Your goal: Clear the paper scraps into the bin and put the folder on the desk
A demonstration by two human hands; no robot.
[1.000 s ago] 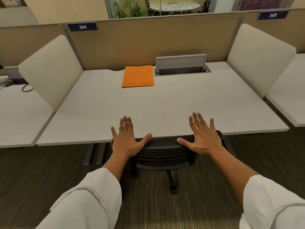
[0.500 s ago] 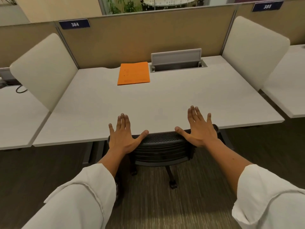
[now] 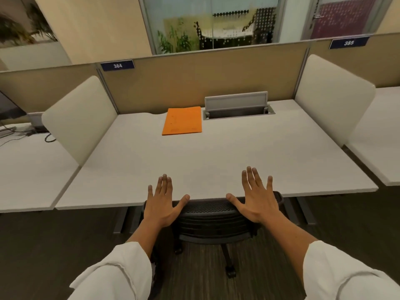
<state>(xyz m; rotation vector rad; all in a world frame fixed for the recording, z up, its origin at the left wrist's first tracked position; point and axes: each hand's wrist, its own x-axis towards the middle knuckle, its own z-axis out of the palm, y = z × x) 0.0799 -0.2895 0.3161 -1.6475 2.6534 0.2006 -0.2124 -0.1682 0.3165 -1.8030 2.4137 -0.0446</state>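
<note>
The flat orange paper folder [image 3: 182,120] lies on the pale grey desk [image 3: 216,161] at about twelve o'clock, far from the person, just beside the open grey cable hatch [image 3: 237,106] at one o'clock. The left hand [image 3: 162,202] at seven o'clock and the right hand [image 3: 256,198] at five o'clock hover palm-down with fingers spread, holding nothing, above the near desk edge and the back of the black mesh office chair [image 3: 207,217].

No paper scraps and no bin are visible, so that part looks finished or lies out of view. The likely risk is calling the task done unchecked: scraps could hide on the floor or beside the hatch, and a careless sweep might push them into it.
</note>
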